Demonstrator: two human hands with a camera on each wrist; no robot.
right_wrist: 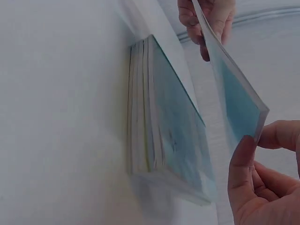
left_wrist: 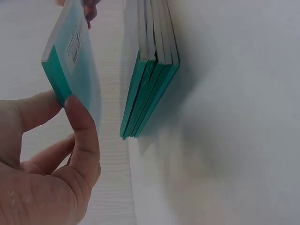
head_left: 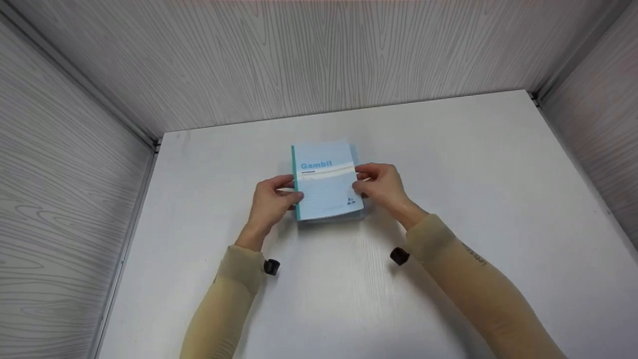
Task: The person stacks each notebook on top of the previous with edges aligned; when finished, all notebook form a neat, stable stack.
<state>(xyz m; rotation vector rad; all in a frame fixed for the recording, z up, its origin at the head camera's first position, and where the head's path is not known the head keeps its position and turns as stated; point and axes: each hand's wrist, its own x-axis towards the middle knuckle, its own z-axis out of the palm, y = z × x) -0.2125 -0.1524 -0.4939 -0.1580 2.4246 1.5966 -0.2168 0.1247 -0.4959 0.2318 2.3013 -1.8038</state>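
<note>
A light-blue notebook (head_left: 326, 182) with a teal spine and the word "Gambit" on its cover is held just above a stack of like notebooks (left_wrist: 150, 70) on the white table (head_left: 448, 199). My left hand (head_left: 271, 199) pinches the lifted notebook (left_wrist: 75, 61) at its spine edge, thumb on top. My right hand (head_left: 381, 187) pinches its open edge (right_wrist: 236, 103) between thumb and fingers. The stack (right_wrist: 164, 136) lies flat underneath, with a clear gap between it and the raised notebook.
Grey wood-grain walls (head_left: 319, 60) close in the table at the back and on both sides. Bare tabletop (head_left: 498, 149) lies all around the stack. Beige sleeves cover both forearms.
</note>
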